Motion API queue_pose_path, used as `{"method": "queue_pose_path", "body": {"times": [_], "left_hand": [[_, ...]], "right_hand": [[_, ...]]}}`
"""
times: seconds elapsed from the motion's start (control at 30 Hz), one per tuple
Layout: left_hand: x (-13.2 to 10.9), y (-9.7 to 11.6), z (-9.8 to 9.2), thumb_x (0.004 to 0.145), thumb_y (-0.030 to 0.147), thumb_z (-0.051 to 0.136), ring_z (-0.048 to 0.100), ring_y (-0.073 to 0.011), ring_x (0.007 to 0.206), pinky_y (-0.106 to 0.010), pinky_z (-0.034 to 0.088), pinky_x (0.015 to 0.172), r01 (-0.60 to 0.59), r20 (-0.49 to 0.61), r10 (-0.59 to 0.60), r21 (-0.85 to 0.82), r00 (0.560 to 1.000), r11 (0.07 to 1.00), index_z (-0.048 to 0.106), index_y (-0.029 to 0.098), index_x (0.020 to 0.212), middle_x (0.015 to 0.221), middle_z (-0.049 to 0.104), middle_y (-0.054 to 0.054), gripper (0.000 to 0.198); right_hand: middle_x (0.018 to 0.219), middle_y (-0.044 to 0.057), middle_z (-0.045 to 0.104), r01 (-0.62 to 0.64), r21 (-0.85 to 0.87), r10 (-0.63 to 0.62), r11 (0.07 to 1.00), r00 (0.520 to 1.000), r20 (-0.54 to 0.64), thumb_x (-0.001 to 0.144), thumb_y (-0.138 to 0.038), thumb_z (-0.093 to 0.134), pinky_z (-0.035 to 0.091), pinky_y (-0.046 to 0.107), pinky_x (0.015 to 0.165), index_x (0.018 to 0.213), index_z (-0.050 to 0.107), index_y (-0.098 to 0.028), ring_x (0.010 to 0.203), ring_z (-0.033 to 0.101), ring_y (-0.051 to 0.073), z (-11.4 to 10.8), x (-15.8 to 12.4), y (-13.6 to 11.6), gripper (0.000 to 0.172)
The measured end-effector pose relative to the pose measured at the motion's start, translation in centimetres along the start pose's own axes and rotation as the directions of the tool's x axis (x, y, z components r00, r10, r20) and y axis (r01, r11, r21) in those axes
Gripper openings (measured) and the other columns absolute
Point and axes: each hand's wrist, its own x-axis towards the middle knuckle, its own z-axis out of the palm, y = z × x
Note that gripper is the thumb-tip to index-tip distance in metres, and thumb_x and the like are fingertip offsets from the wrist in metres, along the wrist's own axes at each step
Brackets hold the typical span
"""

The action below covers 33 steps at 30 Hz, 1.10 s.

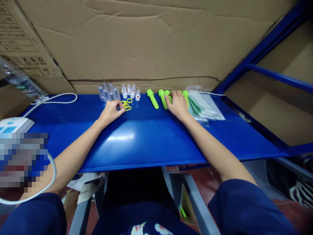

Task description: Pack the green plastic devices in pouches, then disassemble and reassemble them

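Through the single head camera, I look forward and down at a shiny blue table (146,143), with two bare forearms reaching in from below, each in a dark blue sleeve (244,205). The left hand (111,110) rests left of centre, its fingers curled in toward the thumb, the tips right beside a small pile of yellow rings (126,105); I cannot tell whether a ring is pinched between them. Behind that hand stands a cluster of clear caps (111,93), upright, and just to their right a group of small white pieces with clear domes (138,95), some showing a red mark. The right hand (179,102) lies over a row of lime-green tubes (161,95) near the back of the table, palm down, fingers bent over them; whether it grips one or only touches, I cannot tell, as the hand hides the contact. One separate green tube (153,99) lies to the left of that row, its wider end toward the back. Just right of the row, thin plastic bags (210,107) lie overlapping. At the far left I see a clear bottle (23,81), tilted, and a white power strip (18,124). A cardboard wall (146,39) rises behind everything.
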Motion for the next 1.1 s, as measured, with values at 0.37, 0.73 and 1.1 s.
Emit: {"method": "queue_pose_path", "body": {"times": [0.37,0.73,1.1], "left_hand": [[0.0,-0.6,0.4,0.078,0.031,0.065,0.069,-0.0169,0.076,-0.028,0.055,0.075,-0.034,0.013,0.035,-0.073,0.999,0.997,0.063,0.014,0.112,0.085,0.072,-0.004,0.038],[-0.5,3.1,2.5,0.069,0.049,0.082,0.064,-0.0133,0.066,-0.026,0.054,0.065,0.165,0.094,-0.136,-0.497,0.986,0.852,0.067,0.015,0.089,0.077,0.072,-0.004,0.043],[-0.8,5.5,3.2,0.069,0.060,0.082,0.048,-0.0096,0.053,-0.023,0.038,0.055,0.058,0.118,-0.018,-0.344,0.993,0.937,0.056,0.018,0.067,0.058,0.057,0.004,0.049]], "right_hand": [[0.167,0.015,0.033,-0.048,-0.045,0.063,0.998,0.907,0.416,0.102,-0.058,0.038,0.019,0.057,0.127,0.159,0.042,-0.017,0.157,0.020,0.040,1.1,1.4,5.2,0.070],[0.102,0.014,0.076,0.168,0.537,-0.233,0.827,0.971,0.055,0.098,-0.071,0.039,0.057,0.048,0.092,0.114,0.072,-0.018,0.092,0.072,0.030,-1.4,-1.5,-4.0,0.064],[0.071,0.005,0.072,0.006,0.800,-0.313,0.600,0.922,0.227,0.079,-0.068,0.071,0.054,0.032,0.059,0.085,0.069,-0.019,0.060,0.065,0.018,0.2,-4.1,-8.4,0.050]]}}
